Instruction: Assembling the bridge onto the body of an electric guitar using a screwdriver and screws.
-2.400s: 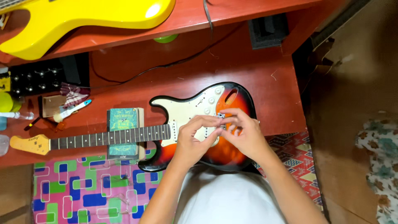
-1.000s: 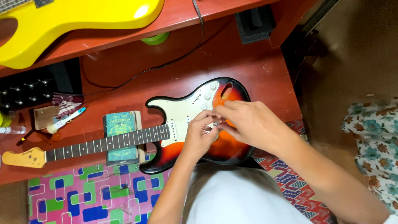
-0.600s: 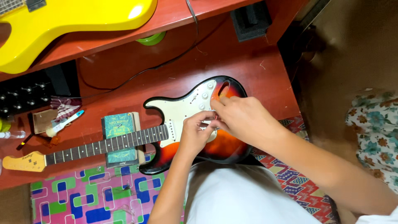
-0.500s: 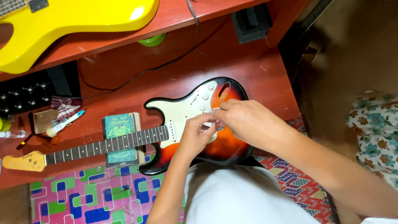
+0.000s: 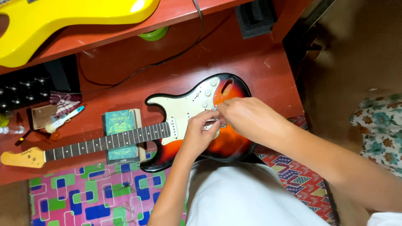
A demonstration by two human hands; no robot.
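Observation:
A sunburst electric guitar (image 5: 234,144) with a white pickguard (image 5: 184,109) lies flat on the red desk (image 5: 251,58), its neck (image 5: 104,142) pointing left. Both my hands meet over the bridge area of the body. My left hand (image 5: 199,134) rests on the pickguard, its fingertips closed on a small metal part of the bridge. My right hand (image 5: 247,119) comes in from the right and pinches a small silver piece beside it. The bridge itself is mostly hidden under my fingers.
A green box (image 5: 121,123) props up the neck. A yellow guitar (image 5: 63,21) lies on the upper shelf, a black cable (image 5: 167,60) crosses the desk, and a black block (image 5: 255,12) stands at the back. Small tools (image 5: 63,119) lie at left; a patterned mat (image 5: 83,196) lies below.
Both hands have stayed at the bridge; my right fingertips have shifted slightly down toward my left fingers. The view has drifted a little.

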